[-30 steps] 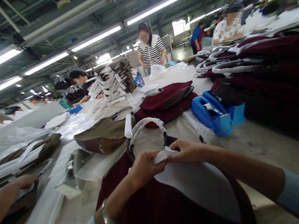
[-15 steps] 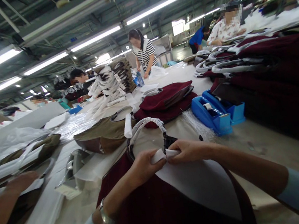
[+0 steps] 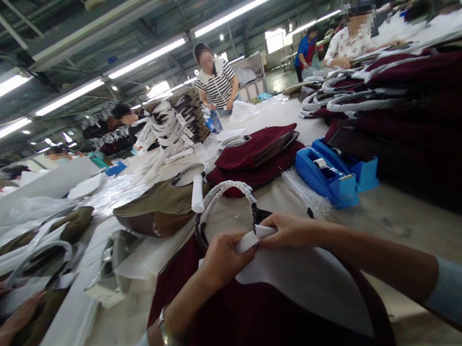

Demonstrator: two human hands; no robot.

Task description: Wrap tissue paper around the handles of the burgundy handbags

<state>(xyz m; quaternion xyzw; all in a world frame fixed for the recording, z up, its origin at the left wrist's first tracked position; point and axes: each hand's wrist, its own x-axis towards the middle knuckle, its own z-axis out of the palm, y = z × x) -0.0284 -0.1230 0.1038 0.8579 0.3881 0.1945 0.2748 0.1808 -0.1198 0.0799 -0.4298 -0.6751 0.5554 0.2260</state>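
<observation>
A dark red bag (image 3: 221, 328) lies in front of me, with a large white sheet (image 3: 311, 283) over its upper part. Its ring handle (image 3: 228, 186) is partly wrapped in white and stands up beyond my hands. My left hand (image 3: 227, 256) pinches the left part of a small white wrap (image 3: 247, 242) at the base of the handle. My right hand (image 3: 287, 231) grips the right end of that same wrap, its fingertips almost touching those of the left. What lies under the wrap is hidden.
Blue tape dispensers (image 3: 329, 174) stand right of the handle, a grey one (image 3: 112, 269) at the left. Behind are an olive bag (image 3: 157, 206), red bags (image 3: 255, 157) and a tall bag pile (image 3: 435, 97). A co-worker's hands (image 3: 24, 311) work at the far left; other people stand farther back.
My left hand has shifted slightly left and the white wrap now shows as one longer roll between my hands. At the far left, a second co-worker's hand and a raised handle have appeared.
</observation>
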